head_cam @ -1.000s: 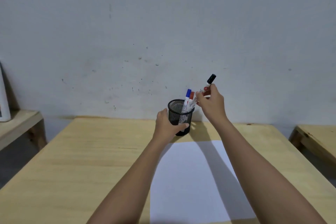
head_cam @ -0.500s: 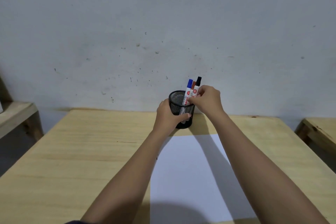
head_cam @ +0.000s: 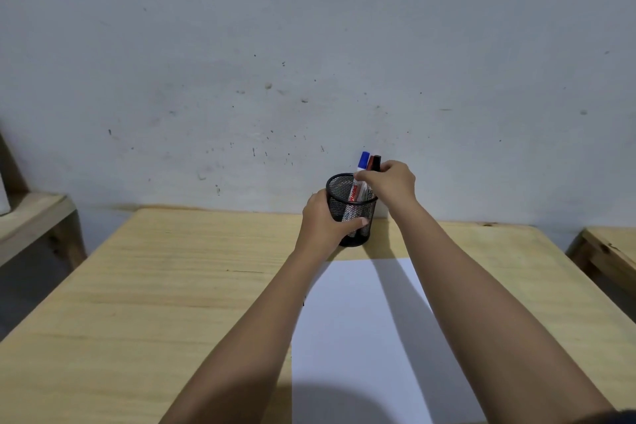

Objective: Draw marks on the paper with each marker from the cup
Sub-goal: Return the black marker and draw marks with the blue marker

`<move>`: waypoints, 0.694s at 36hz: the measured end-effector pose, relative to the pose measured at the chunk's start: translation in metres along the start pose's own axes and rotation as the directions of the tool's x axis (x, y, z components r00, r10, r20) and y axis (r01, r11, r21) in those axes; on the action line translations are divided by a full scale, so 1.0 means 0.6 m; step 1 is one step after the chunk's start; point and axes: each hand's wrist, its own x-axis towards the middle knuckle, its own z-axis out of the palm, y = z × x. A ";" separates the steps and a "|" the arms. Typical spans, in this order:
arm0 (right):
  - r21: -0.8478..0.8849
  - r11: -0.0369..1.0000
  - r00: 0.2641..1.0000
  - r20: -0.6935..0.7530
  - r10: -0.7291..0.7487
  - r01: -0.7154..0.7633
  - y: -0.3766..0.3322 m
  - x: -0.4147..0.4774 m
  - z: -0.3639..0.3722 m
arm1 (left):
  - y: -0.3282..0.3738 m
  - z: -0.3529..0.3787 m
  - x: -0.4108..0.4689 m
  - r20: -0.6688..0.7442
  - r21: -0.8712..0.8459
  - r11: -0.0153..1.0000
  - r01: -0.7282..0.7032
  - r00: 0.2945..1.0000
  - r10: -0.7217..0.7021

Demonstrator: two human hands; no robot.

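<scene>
White paper (head_cam: 361,337) lies nearest on the counter (head_cam: 155,286). Beyond it, the left hand (head_cam: 323,220) wraps the black mesh cup (head_cam: 349,210); the right hand (head_cam: 387,182) pinches the markers (head_cam: 364,162) standing inside.

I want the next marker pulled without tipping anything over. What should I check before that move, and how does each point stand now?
1. Cup steadied: ok, the left hand wraps its side.
2. Cup standing upright on the table: ok.
3. Markers in reach: ok, the blue marker, red marker and black marker stand in the cup, caps up.
4. Right hand at the markers: ok, fingers touch them above the rim; which one it grips, cannot tell.
5. Paper flat and near: ok.
6. Marks on paper: none visible; parts are hidden by arms.
</scene>
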 end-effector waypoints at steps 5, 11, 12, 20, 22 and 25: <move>0.055 0.998 1.000 -0.026 0.015 -0.014 -0.003 -0.001 0.015 | -0.001 0.001 -0.004 0.004 -0.005 1.000 -0.007 1.000 0.007; 0.052 0.999 0.999 -0.038 -0.008 0.010 -0.002 0.000 0.013 | 0.002 0.000 -0.004 -0.004 -0.022 1.000 -0.006 1.000 0.006; 0.051 0.999 0.999 -0.040 -0.013 0.015 -0.002 0.000 0.012 | 0.004 0.000 -0.004 -0.006 -0.018 1.000 -0.006 1.000 0.006; 0.115 0.988 0.993 -0.067 -0.098 0.105 -0.016 0.000 -0.004 | 0.008 -0.002 0.001 0.006 0.006 1.000 0.010 1.000 -0.010; 0.141 0.982 0.991 -0.069 -0.114 0.123 -0.027 -0.001 -0.010 | 0.010 -0.002 0.002 0.016 0.006 1.000 0.019 1.000 -0.019; 0.185 0.966 0.982 -0.085 -0.166 0.180 -0.047 -0.004 -0.024 | 0.013 -0.004 0.003 0.034 0.013 0.999 0.030 0.999 -0.031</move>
